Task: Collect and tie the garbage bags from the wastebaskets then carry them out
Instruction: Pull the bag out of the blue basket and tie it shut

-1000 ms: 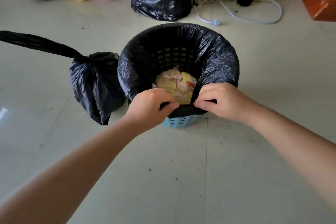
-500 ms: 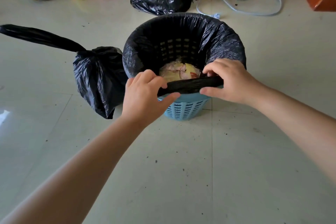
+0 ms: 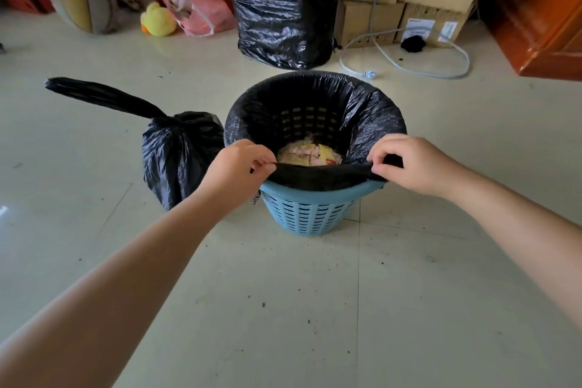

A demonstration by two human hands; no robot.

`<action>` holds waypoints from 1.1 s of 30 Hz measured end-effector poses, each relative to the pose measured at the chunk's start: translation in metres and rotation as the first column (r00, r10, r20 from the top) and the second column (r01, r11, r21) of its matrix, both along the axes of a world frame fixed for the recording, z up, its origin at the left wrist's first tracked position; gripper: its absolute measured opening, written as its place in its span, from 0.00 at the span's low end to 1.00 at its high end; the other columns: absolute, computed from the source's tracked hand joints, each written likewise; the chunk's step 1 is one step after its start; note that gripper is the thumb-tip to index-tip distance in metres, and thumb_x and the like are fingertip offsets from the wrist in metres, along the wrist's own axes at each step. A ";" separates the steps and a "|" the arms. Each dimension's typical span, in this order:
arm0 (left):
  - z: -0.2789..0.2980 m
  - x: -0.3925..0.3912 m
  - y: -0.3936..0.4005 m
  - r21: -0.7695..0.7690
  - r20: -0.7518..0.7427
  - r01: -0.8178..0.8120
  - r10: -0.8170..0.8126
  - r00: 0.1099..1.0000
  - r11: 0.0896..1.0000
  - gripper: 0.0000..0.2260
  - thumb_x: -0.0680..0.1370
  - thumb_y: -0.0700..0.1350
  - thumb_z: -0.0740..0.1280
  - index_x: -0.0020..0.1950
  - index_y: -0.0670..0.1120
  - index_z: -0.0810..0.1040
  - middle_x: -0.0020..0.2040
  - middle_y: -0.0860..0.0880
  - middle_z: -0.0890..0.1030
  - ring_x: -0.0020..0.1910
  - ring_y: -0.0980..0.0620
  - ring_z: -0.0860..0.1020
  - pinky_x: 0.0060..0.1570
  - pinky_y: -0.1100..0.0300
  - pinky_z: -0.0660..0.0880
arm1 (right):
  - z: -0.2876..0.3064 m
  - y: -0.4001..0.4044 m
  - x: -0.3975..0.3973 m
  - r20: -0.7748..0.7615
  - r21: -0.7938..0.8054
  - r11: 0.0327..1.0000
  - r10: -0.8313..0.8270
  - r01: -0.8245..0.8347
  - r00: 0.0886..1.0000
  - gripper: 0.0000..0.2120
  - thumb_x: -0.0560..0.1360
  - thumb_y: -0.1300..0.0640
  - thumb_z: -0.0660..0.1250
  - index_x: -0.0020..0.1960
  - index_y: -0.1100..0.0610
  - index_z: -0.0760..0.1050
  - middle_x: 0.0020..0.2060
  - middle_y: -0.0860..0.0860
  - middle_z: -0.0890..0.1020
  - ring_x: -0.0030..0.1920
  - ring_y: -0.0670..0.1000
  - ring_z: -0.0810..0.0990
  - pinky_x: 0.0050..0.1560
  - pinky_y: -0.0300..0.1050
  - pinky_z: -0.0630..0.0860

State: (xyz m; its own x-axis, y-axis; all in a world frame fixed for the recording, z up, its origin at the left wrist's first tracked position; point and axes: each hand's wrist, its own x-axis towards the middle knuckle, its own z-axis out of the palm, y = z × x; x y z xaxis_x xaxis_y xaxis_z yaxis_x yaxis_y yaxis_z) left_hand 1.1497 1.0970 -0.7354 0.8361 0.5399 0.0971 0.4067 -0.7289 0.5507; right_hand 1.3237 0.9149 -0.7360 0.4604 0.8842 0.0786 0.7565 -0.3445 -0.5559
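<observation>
On the floor (image 3: 283,309) stands a blue wastebasket (image 3: 310,211) lined with a black garbage bag (image 3: 371,123), whose near edge is lifted off the rim and stretched between the two hands. The left hand (image 3: 234,170) pinches that edge in a narrow grip at the near left, the right hand (image 3: 415,164) likewise at the near right. A tied black bag (image 3: 176,151) sits just left of the basket.

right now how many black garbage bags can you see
3. One lines the blue wastebasket, its near edge pinched by both hands. One, closed, sits on the floor left of the basket. One stands behind, over a cardboard box. Others may be hidden.
</observation>
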 end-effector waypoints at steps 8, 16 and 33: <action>0.004 0.011 -0.010 0.021 -0.042 -0.059 0.060 0.997 0.998 0.09 0.80 0.41 0.57 0.56 0.41 0.73 0.43 0.48 0.75 0.41 0.50 0.70 0.42 0.59 0.66 | 0.001 0.020 -0.010 0.209 -0.122 0.987 -0.074 0.101 0.975 0.04 0.70 0.56 0.69 0.38 0.55 0.76 0.38 0.48 0.72 0.44 0.52 0.73 0.45 0.44 0.67; 0.008 -0.003 0.005 0.501 -0.351 0.118 0.077 0.933 0.857 0.10 0.78 0.40 0.57 0.58 0.45 0.73 0.54 0.48 0.76 0.58 0.48 0.73 0.48 0.57 0.71 | 0.000 0.006 0.009 0.534 -0.016 0.970 -0.196 0.242 0.822 0.08 0.63 0.66 0.69 0.42 0.68 0.78 0.40 0.63 0.80 0.43 0.64 0.78 0.42 0.53 0.75; 0.020 0.003 0.041 -0.115 0.076 -0.395 0.404 0.911 0.912 0.10 0.79 0.36 0.53 0.52 0.36 0.73 0.50 0.41 0.76 0.44 0.48 0.68 0.37 0.59 0.62 | 0.015 -0.002 0.044 -0.539 -0.234 0.682 -0.684 0.693 0.492 0.15 0.80 0.57 0.50 0.64 0.61 0.64 0.42 0.63 0.74 0.35 0.60 0.77 0.31 0.48 0.71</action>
